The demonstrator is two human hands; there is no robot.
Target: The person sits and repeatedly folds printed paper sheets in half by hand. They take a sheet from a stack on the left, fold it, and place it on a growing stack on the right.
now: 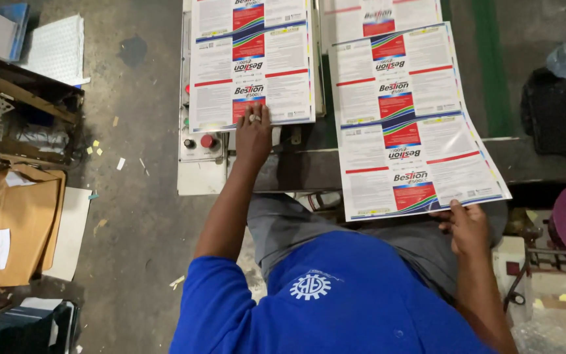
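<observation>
Two glossy printed sheets (414, 124), red-blue label panels, right hand (468, 226) fingers pinching one, left hand (253, 134) fingers flat on stack (251, 62)

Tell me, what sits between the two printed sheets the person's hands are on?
In the head view, a dark strip of machine surface separates the left printed sheet from the right printed sheet.

A grey machine bench (299, 172) runs across the middle. At its 11 o'clock, a stack of printed label sheets (251, 62) lies flat on it. At 9 o'clock sits a pale control panel (198, 154) with a red button (207, 140). More printed sheets (381, 14) lie at 12 o'clock.
</observation>
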